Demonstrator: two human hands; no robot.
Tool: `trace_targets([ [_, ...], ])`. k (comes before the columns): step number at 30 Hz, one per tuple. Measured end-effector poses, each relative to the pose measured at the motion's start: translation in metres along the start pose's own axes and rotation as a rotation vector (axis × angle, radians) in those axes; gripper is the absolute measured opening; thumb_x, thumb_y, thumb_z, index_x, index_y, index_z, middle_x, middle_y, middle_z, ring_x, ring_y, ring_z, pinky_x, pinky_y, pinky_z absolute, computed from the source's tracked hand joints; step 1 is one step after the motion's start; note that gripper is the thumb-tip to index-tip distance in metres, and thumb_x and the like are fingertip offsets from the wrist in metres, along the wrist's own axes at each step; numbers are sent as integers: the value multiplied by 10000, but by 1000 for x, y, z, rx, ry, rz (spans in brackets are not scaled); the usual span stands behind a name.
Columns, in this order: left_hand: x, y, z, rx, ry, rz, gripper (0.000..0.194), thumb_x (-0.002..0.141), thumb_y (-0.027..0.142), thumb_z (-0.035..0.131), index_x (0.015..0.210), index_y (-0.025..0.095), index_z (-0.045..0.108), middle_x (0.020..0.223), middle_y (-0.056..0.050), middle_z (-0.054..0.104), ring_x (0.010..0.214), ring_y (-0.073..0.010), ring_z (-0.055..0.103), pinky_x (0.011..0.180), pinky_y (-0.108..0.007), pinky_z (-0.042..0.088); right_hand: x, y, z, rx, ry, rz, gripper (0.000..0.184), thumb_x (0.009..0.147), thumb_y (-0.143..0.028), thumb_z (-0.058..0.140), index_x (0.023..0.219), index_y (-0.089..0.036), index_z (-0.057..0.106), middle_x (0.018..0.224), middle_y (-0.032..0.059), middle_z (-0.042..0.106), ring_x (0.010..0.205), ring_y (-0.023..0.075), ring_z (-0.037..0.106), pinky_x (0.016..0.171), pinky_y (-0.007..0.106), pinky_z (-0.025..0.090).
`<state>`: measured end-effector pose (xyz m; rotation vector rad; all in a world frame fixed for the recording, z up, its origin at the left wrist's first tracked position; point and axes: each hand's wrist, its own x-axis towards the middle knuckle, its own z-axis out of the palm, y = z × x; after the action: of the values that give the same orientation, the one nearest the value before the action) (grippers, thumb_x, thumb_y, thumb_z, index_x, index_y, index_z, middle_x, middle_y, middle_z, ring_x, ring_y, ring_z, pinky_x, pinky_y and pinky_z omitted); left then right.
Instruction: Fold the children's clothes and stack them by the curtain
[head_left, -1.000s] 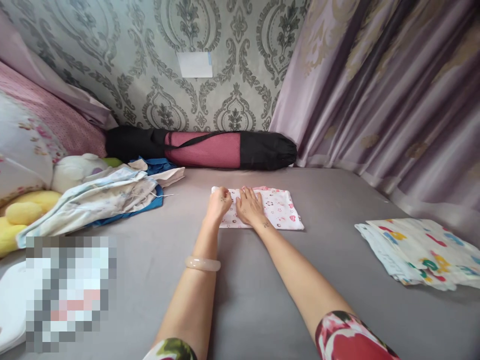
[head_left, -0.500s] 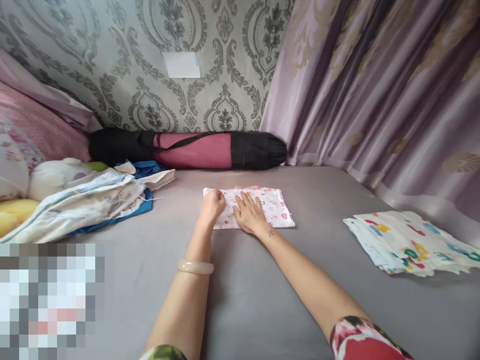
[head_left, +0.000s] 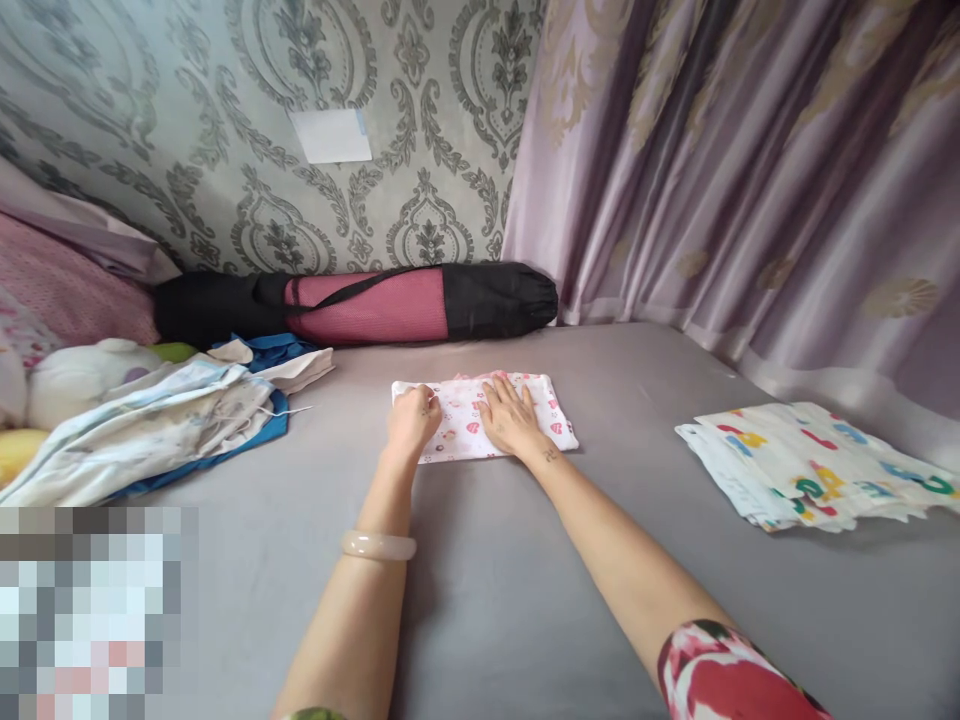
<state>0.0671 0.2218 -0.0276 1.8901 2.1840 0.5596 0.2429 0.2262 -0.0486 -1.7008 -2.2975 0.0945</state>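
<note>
The printed shapes you can best make out are on the folded cloths (head_left: 832,465) to your right, where the top one carries bold letter-like figures in red, yellow, blue and green. A white paper (head_left: 331,137) with a blue corner sits on the patterned wall (head_left: 412,90), its surface too distant to read. At the lower left, a pixelated patch (head_left: 82,620) masks whatever lies there, pinkish marks included. Small dark marks on your right wrist are likewise too fine to read.

The white cloth (head_left: 459,412), printed with pink hearts and little flowers, lies folded flat on the grey sheet (head_left: 525,600) in front of you. Your right hand (head_left: 514,418) is open on it, palm down with fingers spread, covering part of the print. Your left hand (head_left: 414,420) is curled closed at the cloth's left edge; you can't tell from this angle whether any fabric is caught in it. A pale bangle (head_left: 379,545) circles your left forearm.

Beyond the cloth, a pink and black bag (head_left: 367,305) stretches along the foot of the wall, its strap across the top. To your left lie rumpled clothes (head_left: 157,420) over blue fabric (head_left: 277,420), near a white plush toy (head_left: 82,378). A mauve curtain (head_left: 637,150) hangs behind, at the right.
</note>
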Motion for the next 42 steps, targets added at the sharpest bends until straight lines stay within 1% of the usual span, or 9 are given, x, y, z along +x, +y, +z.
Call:
trace_targets([
  [3,-1,1,2,59,16,40,320,891,236,422,1084,150,663,1148,-154,648,1051,-265,591,827,-307,432,0,5,5,-6,-10,8,539,1006,-375,265,1474,-133,381,1559,117,311,1456,228,211,1184,479,73],
  [7,-2,2,1,92,4,55,326,894,234,413,1073,143,670,1130,-157,644,1049,-270,588,849,-312,431,-1,4,7,-2,3,8,538,1004,-374,279,1470,-128,385,1553,120,324,1449,233,228,1184,480,77],
  [14,-2,0,1,87,-1,58,324,899,256,413,1057,161,679,1141,-147,642,1062,-262,582,839,-301,433,-2,11,-7,35,-23,10,524,1006,-361,251,1468,-157,392,1560,105,313,1453,222,222,1181,476,114],
  [18,-1,-2,3,117,16,72,312,889,255,425,1035,169,687,1108,-134,657,1044,-255,591,836,-287,441,-5,24,-15,3,20,83,543,1007,-362,232,1484,-139,363,1567,118,291,1462,237,193,1185,483,69],
  [22,0,-2,4,128,27,84,314,884,249,430,1027,165,697,1092,-141,661,1020,-264,598,842,-297,447,-7,34,-10,3,-15,120,544,1004,-358,234,1483,-136,366,1566,106,298,1461,222,194,1184,452,104],
  [27,-1,-1,3,129,14,87,329,888,242,427,1046,148,700,1109,-160,656,1023,-277,600,866,-314,444,-8,36,-4,15,10,110,542,1003,-350,241,1474,-119,378,1558,106,318,1456,223,208,1184,441,109],
  [34,-2,0,1,109,1,79,322,890,251,425,1031,155,698,1116,-147,652,1038,-260,591,852,-299,442,-8,37,-9,12,10,107,540,1002,-349,234,1465,-121,394,1548,106,339,1448,223,228,1182,427,125],
  [39,-1,-2,0,87,-7,91,326,888,244,424,1046,146,692,1100,-157,656,1032,-265,595,845,-306,444,-6,44,-15,-24,93,174,545,1002,-329,206,1459,-106,401,1557,121,315,1454,241,213,1184,448,90],
  [42,-1,-2,1,80,-5,80,332,886,240,422,1064,146,686,1096,-154,657,1031,-269,597,832,-311,449,-6,50,-14,-43,65,213,562,1004,-348,199,1468,-88,381,1559,120,311,1455,243,207,1179,451,118],
])
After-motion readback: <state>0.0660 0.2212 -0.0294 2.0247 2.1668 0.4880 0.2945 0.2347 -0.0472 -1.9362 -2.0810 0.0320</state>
